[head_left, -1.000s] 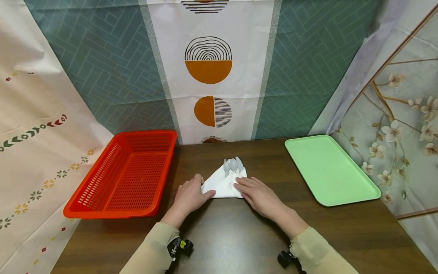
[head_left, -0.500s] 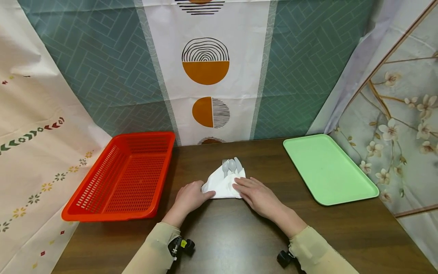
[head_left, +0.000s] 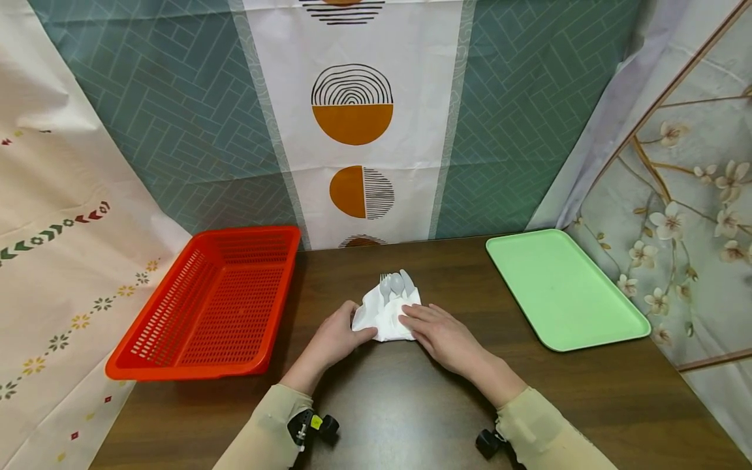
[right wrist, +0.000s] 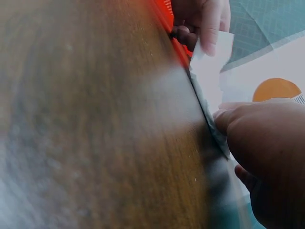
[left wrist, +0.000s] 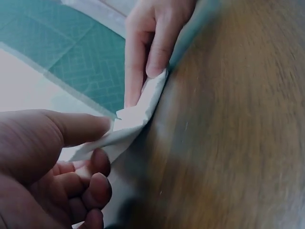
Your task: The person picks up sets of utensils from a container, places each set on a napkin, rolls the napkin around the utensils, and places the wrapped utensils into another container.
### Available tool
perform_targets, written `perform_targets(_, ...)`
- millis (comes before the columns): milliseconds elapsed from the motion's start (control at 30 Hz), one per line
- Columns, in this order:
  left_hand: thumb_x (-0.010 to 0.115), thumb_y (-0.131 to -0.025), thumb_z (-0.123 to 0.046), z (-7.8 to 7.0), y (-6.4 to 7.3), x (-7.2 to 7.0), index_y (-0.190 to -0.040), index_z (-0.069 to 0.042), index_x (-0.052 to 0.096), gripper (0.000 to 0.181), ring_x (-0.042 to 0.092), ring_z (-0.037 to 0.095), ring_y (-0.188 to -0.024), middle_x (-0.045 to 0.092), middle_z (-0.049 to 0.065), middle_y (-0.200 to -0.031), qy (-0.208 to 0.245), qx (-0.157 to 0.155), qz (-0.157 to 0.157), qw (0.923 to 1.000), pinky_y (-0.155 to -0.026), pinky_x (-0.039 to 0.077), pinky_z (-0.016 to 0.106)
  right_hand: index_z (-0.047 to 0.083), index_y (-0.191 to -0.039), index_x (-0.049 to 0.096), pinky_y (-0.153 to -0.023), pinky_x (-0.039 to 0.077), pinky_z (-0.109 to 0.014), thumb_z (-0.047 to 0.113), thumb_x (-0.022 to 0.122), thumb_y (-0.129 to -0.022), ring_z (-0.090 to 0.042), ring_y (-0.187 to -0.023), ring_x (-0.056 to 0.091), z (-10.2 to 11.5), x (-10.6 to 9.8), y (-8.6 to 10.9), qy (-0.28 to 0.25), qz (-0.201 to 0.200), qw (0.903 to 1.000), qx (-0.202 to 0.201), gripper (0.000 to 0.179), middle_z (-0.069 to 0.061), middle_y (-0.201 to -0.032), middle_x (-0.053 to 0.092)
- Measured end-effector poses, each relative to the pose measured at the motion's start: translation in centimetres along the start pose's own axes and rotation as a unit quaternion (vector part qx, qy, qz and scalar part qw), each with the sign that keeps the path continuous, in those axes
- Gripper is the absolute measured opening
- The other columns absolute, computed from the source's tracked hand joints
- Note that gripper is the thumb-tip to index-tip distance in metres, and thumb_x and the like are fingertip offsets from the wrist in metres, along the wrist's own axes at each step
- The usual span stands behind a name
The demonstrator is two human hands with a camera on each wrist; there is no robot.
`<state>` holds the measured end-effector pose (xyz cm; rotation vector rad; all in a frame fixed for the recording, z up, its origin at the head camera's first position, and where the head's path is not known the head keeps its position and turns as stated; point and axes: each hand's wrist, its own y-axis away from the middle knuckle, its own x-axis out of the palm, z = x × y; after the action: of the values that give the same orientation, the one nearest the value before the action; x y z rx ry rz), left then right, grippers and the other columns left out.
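A folded white napkin [head_left: 383, 321] lies at mid-table, with a grey fork [head_left: 385, 288], spoon [head_left: 397, 284] and knife [head_left: 407, 282] sticking out of its far side. My left hand [head_left: 336, 336] pinches the napkin's left part between thumb and fingers; in the left wrist view that part of the napkin [left wrist: 126, 131] is raised off the table. Fairly straight fingers of my right hand [head_left: 442, 336] rest on the napkin's right part and press it down. The lower ends of the cutlery are hidden inside the napkin.
To the left stands a red perforated basket [head_left: 277, 326]. A light green tray [head_left: 564, 290] lies at the right on the brown wooden table [head_left: 405, 418]. Patterned cloths hang behind and along both sides.
My left hand has moved slightly right and lifted the napkin's left corner, which now bends inward. The right hand has stayed in place on the napkin.
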<state>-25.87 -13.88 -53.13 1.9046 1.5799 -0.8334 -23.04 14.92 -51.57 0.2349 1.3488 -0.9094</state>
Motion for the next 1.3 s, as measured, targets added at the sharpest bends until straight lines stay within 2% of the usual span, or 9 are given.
perform_targets(133, 0.091, -0.088, -0.045, 0.5, -0.5, 1.0, -0.12, -0.006, 0.067, 0.056, 0.062, 0.02, -0.082, 0.068, -0.001, -0.096, 0.008, 0.012, -0.016, 0.9998, -0.073, 0.053, 0.039, 0.005, -0.149, 0.069, -0.124, 0.039, -0.061, 0.008, 0.071, -0.107, -0.035, -0.147, 0.057, 0.1, 0.0, 0.0, 0.0, 0.001, 1.0, 0.002, 0.042, -0.014, -0.157, 0.062)
perform_targets(200, 0.089, -0.088, -0.046, 0.9, -0.8, 1.5, -0.113, -0.01, 0.073, 0.047, 0.062, 0.017, -0.078, 0.07, -0.005, -0.091, -0.001, 0.017, -0.016, 0.9997, -0.071, 0.054, 0.037, 0.006, -0.148, 0.069, -0.124, 0.039, -0.06, 0.008, 0.071, -0.107, -0.034, -0.147, 0.057, 0.2, -0.1, 0.1, 0.002, 0.001, 1.0, 0.005, 0.042, -0.013, -0.157, 0.062)
perform_targets(333, 0.088, -0.09, -0.046, 0.7, -0.7, 2.1, -0.102, -0.019, 0.079, 0.031, 0.062, 0.015, -0.074, 0.072, -0.008, -0.087, -0.006, 0.063, -0.021, 0.9978, -0.065, 0.052, 0.035, 0.005, -0.147, 0.07, -0.122, 0.041, -0.061, 0.007, 0.072, -0.106, -0.036, -0.145, 0.059, 0.5, 0.0, 0.0, 0.005, -0.004, 1.0, 0.002, 0.041, -0.015, -0.155, 0.064)
perform_targets(533, 0.081, -0.092, -0.035, -1.1, 0.1, 2.4, -0.1, -0.017, 0.074, 0.021, 0.061, 0.017, -0.079, 0.067, -0.003, -0.089, -0.04, 0.115, -0.047, 0.9915, -0.067, 0.048, 0.039, 0.005, -0.147, 0.07, -0.124, 0.039, -0.06, 0.01, 0.074, -0.106, -0.035, -0.144, 0.06, 1.4, -0.1, -0.1, 0.013, 0.008, 0.9999, -0.003, 0.042, -0.014, -0.154, 0.065)
perform_targets(667, 0.079, -0.092, -0.024, -3.6, 1.3, 1.3, -0.102, -0.013, 0.072, 0.016, 0.061, 0.021, -0.076, 0.067, -0.001, -0.087, -0.049, 0.111, -0.039, 0.9918, -0.067, 0.049, 0.044, 0.004, -0.142, 0.073, -0.123, 0.041, -0.058, 0.012, 0.078, -0.103, -0.032, -0.139, 0.064, 2.0, -0.4, 0.3, 0.024, -0.004, 0.9997, -0.009, 0.039, -0.012, -0.148, 0.069)
perform_targets(767, 0.081, -0.092, -0.016, -5.5, 2.2, 0.4, -0.103, -0.011, 0.072, 0.015, 0.062, 0.024, -0.078, 0.068, 0.001, -0.087, -0.055, 0.094, -0.034, 0.9934, -0.07, 0.052, 0.046, 0.004, -0.136, 0.077, -0.121, 0.045, -0.055, 0.011, 0.082, -0.1, -0.03, -0.135, 0.067, 2.6, -0.7, 1.0, 0.037, -0.02, 0.9989, -0.021, 0.036, -0.011, -0.143, 0.073)
perform_targets(1000, 0.081, -0.095, -0.015, -6.6, 2.3, 0.2, -0.105, -0.011, 0.071, 0.015, 0.063, 0.025, -0.077, 0.068, 0.002, -0.086, -0.084, 0.076, -0.043, 0.9927, -0.07, 0.051, 0.045, 0.005, -0.138, 0.075, -0.114, 0.052, -0.048, 0.005, 0.077, -0.102, -0.03, -0.134, 0.068, 3.2, -1.2, 2.0, 0.051, -0.009, 0.9975, -0.048, 0.036, -0.01, -0.144, 0.072)
perform_targets(1200, 0.082, -0.096, -0.016, -7.0, 2.2, 0.1, -0.104, -0.01, 0.07, 0.016, 0.059, 0.024, -0.072, 0.065, 0.002, -0.083, -0.078, 0.08, -0.055, 0.9922, -0.066, 0.049, 0.043, 0.007, -0.13, 0.08, -0.097, 0.062, -0.041, -0.005, 0.079, -0.097, -0.024, -0.124, 0.07, 2.2, -1.1, 1.4, 0.021, -0.034, 0.9986, -0.034, 0.035, -0.006, -0.14, 0.074)
perform_targets(1300, 0.083, -0.097, -0.018, -7.3, 2.3, 0.2, -0.1, -0.011, 0.068, 0.016, 0.057, 0.023, -0.07, 0.062, 0.0, -0.078, -0.087, 0.087, -0.059, 0.9906, -0.063, 0.048, 0.042, 0.007, -0.127, 0.081, -0.094, 0.062, -0.039, -0.007, 0.08, -0.095, -0.023, -0.119, 0.07, 2.0, -0.7, 1.0, 0.018, -0.036, 0.9984, -0.04, 0.035, -0.005, -0.14, 0.075)
